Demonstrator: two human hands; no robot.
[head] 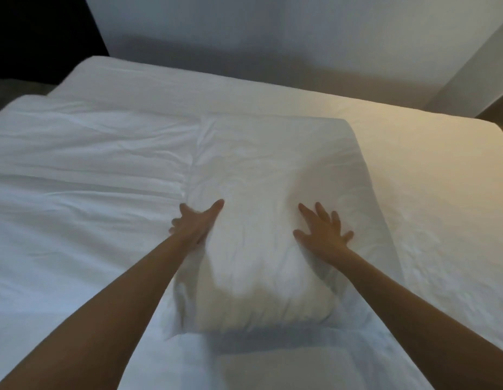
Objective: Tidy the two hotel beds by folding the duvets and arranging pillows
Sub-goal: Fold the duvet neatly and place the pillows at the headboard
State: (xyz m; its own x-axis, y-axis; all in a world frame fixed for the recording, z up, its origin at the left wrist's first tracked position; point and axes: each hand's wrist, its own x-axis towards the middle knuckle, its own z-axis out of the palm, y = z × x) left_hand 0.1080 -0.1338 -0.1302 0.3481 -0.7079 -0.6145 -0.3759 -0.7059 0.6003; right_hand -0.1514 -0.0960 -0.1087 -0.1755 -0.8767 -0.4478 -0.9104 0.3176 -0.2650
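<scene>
One bed only is in view, a wide white mattress under a smooth white sheet point(413, 170), so how the second bed stands cannot be judged here. Over its left half lies a flat, creased white duvet layer point(90, 164) reaching to the far left corner. It looks roughly spread rather than neatly squared.

In the middle of the bed, nearer its near edge, sits a thick, plump white folded bundle point(261, 178). It is most likely duvet doubled over on itself, though it could be a pillow, and the pictures do not settle which. Its left side touches the flat layer.

At the near edge, just below the bundle, a smaller white padded shape point(287, 367) shows in part. It may be a pillow.

Both hands are released, not grasping. The left hand point(197, 225), somewhat blurred, presses along the bundle's left side, and the right hand point(325, 233) lies flat on top with its fingers spread.

My reading is that the folding on this bed is well advanced and is now being patted into shape. Placing the pillows at the head, and the other bed, seem to be left.
</scene>
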